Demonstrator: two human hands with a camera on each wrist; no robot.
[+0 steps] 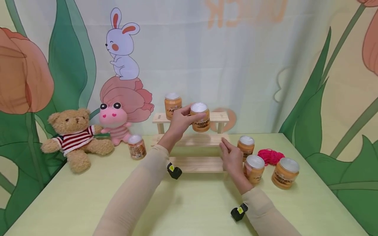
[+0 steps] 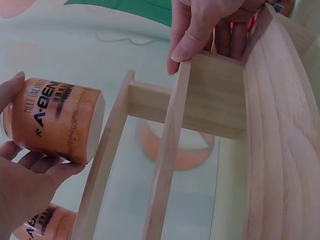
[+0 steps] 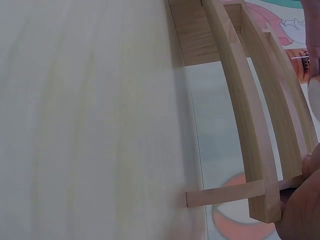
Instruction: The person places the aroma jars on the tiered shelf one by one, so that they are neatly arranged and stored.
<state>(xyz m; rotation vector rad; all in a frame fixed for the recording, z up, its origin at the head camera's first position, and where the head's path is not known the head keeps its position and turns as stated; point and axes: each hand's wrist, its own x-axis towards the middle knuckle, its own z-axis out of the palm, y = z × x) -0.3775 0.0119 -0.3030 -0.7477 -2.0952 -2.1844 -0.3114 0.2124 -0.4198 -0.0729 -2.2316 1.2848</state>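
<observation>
My left hand (image 1: 180,124) holds an orange jar (image 1: 201,124) with a pale lid, upright, near the right part of the top tier of a three-tier wooden rack (image 1: 196,164). In the left wrist view, its thumb and fingers wrap the labelled jar (image 2: 55,120) close to the tier's edge. Another orange jar (image 1: 172,104) stands on the top tier at the left. With thumb and fingers, my right hand (image 1: 234,161) grips the rack's right end at the middle tier; the left wrist view shows the thumb on the front edge of that wood.
Right of the rack stand three more orange jars (image 1: 285,175) around a pink-red bundle of cord (image 1: 270,156). On the left are one jar (image 1: 137,148), a pink plush toy (image 1: 115,126) and a teddy bear (image 1: 75,134). A printed curtain (image 1: 251,59) hangs behind the table.
</observation>
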